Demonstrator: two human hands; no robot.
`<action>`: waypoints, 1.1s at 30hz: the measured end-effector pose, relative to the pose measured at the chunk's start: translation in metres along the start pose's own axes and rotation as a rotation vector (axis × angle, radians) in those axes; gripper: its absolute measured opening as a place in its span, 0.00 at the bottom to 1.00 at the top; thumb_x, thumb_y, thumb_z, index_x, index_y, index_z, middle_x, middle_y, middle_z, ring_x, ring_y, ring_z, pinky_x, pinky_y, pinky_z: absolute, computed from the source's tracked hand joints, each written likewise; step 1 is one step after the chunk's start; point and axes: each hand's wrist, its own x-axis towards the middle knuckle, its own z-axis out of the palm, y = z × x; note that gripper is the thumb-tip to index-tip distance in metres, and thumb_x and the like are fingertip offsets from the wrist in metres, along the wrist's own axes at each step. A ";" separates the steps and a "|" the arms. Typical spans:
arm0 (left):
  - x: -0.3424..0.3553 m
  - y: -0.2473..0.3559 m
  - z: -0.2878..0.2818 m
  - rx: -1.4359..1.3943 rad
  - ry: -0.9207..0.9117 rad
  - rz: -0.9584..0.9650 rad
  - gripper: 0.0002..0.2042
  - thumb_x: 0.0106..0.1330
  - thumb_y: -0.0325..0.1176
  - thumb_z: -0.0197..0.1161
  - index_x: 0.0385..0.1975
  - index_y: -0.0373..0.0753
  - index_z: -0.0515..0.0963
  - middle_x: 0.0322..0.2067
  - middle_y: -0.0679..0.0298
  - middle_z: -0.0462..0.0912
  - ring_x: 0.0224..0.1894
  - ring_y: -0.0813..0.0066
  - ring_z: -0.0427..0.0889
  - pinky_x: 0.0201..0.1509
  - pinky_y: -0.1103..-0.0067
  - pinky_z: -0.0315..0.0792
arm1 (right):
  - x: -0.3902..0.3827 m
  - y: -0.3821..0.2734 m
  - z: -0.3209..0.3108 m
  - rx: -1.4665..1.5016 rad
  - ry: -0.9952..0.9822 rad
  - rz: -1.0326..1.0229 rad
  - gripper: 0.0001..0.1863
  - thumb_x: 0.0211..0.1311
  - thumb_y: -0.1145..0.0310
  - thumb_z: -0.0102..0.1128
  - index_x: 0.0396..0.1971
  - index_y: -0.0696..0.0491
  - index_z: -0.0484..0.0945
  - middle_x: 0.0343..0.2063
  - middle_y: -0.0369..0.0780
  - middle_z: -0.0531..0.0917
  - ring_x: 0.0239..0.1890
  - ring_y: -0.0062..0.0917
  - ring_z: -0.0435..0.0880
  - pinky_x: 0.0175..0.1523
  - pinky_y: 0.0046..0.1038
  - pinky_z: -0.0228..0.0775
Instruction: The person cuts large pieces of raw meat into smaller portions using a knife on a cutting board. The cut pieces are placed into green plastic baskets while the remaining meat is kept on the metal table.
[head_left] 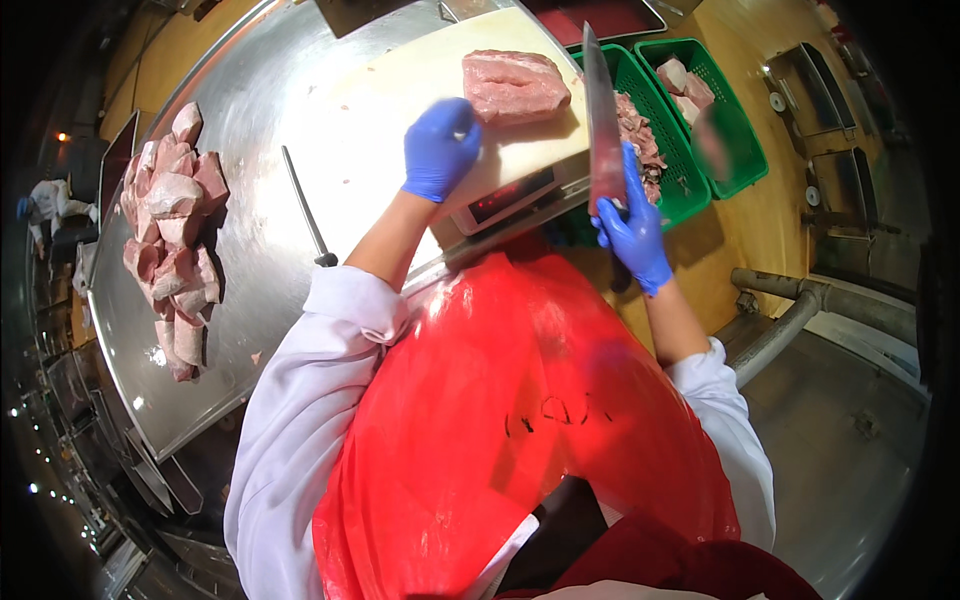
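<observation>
My left hand [440, 150], in a blue glove, is over the white cutting board [370, 100] with its fingers curled in and nothing visible in them. Just right of its fingers, a thick pink block of raw meat [517, 87] lies on the board. My right hand [635, 235], also blue-gloved, grips a long wide-bladed knife [602, 130] near the board's right edge. The blade is raised, its tip directed away from me, and hides part of a green basket [690, 180] holding small meat trimmings [640, 140].
Pieces of cut meat [175, 210] are heaped on the steel table [245, 300] at left. A sharpening steel [305, 205] lies left of my forearm. A scale with a red display [500, 205] sits at the board's near edge. Another green basket [752, 165] holds larger meat chunks [687, 90].
</observation>
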 end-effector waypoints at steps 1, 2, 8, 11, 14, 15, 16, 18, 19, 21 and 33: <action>-0.002 -0.002 -0.003 -0.114 0.013 -0.089 0.07 0.57 0.33 0.69 0.34 0.43 0.81 0.26 0.61 0.81 0.29 0.64 0.82 0.33 0.69 0.77 | 0.006 0.002 0.013 0.036 0.016 -0.022 0.43 0.66 0.77 0.55 0.77 0.40 0.47 0.20 0.35 0.80 0.17 0.15 0.75 0.26 0.23 0.73; -0.003 -0.005 -0.007 -0.227 0.025 -0.178 0.07 0.58 0.33 0.67 0.34 0.45 0.81 0.26 0.60 0.80 0.29 0.63 0.82 0.33 0.68 0.77 | 0.012 -0.005 0.028 0.038 0.019 -0.030 0.43 0.66 0.77 0.55 0.77 0.41 0.47 0.20 0.35 0.81 0.17 0.15 0.75 0.26 0.23 0.73; 0.014 0.011 -0.011 0.317 -0.162 0.270 0.07 0.60 0.33 0.68 0.36 0.43 0.80 0.25 0.60 0.79 0.23 0.63 0.80 0.28 0.69 0.75 | 0.037 -0.013 0.070 0.074 0.095 -0.103 0.43 0.67 0.79 0.55 0.77 0.41 0.47 0.28 0.33 0.81 0.24 0.11 0.78 0.26 0.18 0.73; 0.010 -0.013 -0.009 -0.100 -0.088 -0.023 0.03 0.61 0.29 0.67 0.32 0.38 0.80 0.25 0.61 0.81 0.23 0.70 0.81 0.31 0.75 0.76 | 0.038 -0.007 0.076 0.069 0.151 -0.115 0.43 0.66 0.77 0.55 0.77 0.42 0.47 0.25 0.38 0.84 0.22 0.18 0.82 0.27 0.24 0.76; 0.008 -0.022 -0.012 -0.278 -0.115 -0.184 0.04 0.62 0.27 0.66 0.30 0.35 0.80 0.23 0.61 0.83 0.24 0.78 0.81 0.32 0.79 0.76 | 0.041 -0.020 0.094 -0.028 0.159 -0.094 0.43 0.65 0.75 0.56 0.77 0.43 0.47 0.22 0.43 0.84 0.20 0.23 0.84 0.28 0.30 0.77; 0.009 -0.021 -0.012 -0.288 -0.133 -0.220 0.05 0.62 0.29 0.66 0.30 0.33 0.81 0.22 0.61 0.84 0.25 0.81 0.81 0.33 0.80 0.76 | 0.044 -0.027 0.105 -0.069 0.154 -0.081 0.43 0.65 0.74 0.56 0.77 0.43 0.47 0.22 0.44 0.84 0.20 0.25 0.84 0.28 0.32 0.77; 0.010 -0.018 -0.011 -0.320 -0.132 -0.239 0.05 0.61 0.29 0.66 0.29 0.33 0.80 0.23 0.58 0.84 0.25 0.75 0.82 0.34 0.77 0.77 | 0.049 -0.028 0.116 -0.054 0.164 -0.193 0.43 0.64 0.73 0.55 0.77 0.44 0.46 0.19 0.47 0.82 0.20 0.29 0.85 0.29 0.35 0.77; 0.013 -0.010 -0.008 -0.387 -0.126 -0.276 0.05 0.59 0.29 0.65 0.28 0.34 0.80 0.23 0.53 0.83 0.25 0.62 0.84 0.36 0.71 0.78 | 0.058 -0.011 0.130 -0.245 0.134 -0.192 0.43 0.64 0.74 0.53 0.77 0.45 0.45 0.19 0.46 0.81 0.19 0.32 0.84 0.29 0.35 0.76; 0.012 -0.010 -0.010 -0.405 -0.132 -0.309 0.05 0.59 0.30 0.65 0.28 0.34 0.80 0.23 0.53 0.83 0.25 0.62 0.84 0.35 0.71 0.78 | 0.048 -0.014 0.135 -0.205 0.110 -0.143 0.43 0.64 0.75 0.53 0.77 0.45 0.45 0.18 0.46 0.81 0.18 0.32 0.84 0.29 0.35 0.77; 0.015 -0.009 -0.013 -0.444 -0.143 -0.372 0.06 0.59 0.30 0.65 0.28 0.33 0.80 0.23 0.52 0.83 0.25 0.63 0.84 0.35 0.72 0.78 | 0.014 -0.025 0.148 -0.130 0.065 -0.047 0.43 0.64 0.75 0.53 0.77 0.47 0.44 0.18 0.45 0.82 0.18 0.33 0.83 0.29 0.36 0.77; 0.026 0.024 -0.021 -0.491 -0.132 -0.077 0.07 0.61 0.31 0.65 0.29 0.33 0.79 0.25 0.55 0.85 0.25 0.67 0.84 0.35 0.74 0.78 | 0.019 -0.007 0.201 -0.168 0.419 -0.148 0.44 0.65 0.74 0.60 0.77 0.47 0.47 0.33 0.44 0.85 0.24 0.29 0.84 0.27 0.28 0.79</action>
